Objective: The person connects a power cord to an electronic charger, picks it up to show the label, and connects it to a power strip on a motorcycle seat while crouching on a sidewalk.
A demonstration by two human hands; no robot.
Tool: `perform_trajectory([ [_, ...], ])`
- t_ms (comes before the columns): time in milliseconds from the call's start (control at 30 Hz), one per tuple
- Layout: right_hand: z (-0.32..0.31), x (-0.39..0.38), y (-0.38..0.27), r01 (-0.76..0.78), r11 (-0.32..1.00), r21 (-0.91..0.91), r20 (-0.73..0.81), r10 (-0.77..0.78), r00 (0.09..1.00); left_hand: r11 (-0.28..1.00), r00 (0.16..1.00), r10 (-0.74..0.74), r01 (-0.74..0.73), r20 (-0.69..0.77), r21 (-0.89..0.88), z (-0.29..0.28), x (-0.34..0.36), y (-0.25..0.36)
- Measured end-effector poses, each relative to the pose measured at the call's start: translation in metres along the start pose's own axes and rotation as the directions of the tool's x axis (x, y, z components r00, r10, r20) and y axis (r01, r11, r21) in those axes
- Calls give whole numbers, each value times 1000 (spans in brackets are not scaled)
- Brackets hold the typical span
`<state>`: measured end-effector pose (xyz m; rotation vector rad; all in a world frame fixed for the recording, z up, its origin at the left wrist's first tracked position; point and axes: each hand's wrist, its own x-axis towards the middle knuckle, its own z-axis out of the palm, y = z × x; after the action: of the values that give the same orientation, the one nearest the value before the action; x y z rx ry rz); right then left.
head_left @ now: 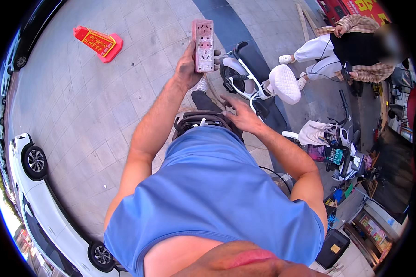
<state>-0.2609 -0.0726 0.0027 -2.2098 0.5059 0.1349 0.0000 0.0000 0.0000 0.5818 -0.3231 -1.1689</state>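
Note:
My left hand [186, 67] is stretched out ahead of me, its fingers wrapped round a pink power strip [204, 45]. The strip stands upright in my grip, with its row of sockets facing me; my fingertips show along its right edge. Dark smudges mark the hand. Lower and to the right, my right hand [243, 115] hovers beside my waist with its fingers apart and nothing in them. That hand is near a dark waist bag [203, 119] and apart from the power strip.
A white electric scooter [249, 76] with a pale quilted seat [284, 84] stands just right of my hands. Beyond it a person [356, 48] holds a dark device. Another scooter [337, 147] is parked at right. A red cone-like sign [99, 44] and a white car [51, 207] are left.

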Motion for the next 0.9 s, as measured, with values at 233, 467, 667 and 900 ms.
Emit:
perform_trajectory([
  [233, 25, 22, 26, -405, 765, 501, 44, 444, 895, 785, 960, -275, 258, -56, 563, -74, 107, 16],
  [467, 59, 33, 102, -800, 585, -132, -179, 780, 599, 382, 913, -409, 180, -9, 907, -118, 261, -23],
  [667, 143, -80, 28, -974, 225, 38, 585, 785, 204, 161, 740, -639, 397, -211, 903, -164, 367, -57],
  [900, 165, -37, -111, -835, -366, 411, 592, 804, -61, 9, 428, -880, 453, -208, 892, -219, 444, -160],
])
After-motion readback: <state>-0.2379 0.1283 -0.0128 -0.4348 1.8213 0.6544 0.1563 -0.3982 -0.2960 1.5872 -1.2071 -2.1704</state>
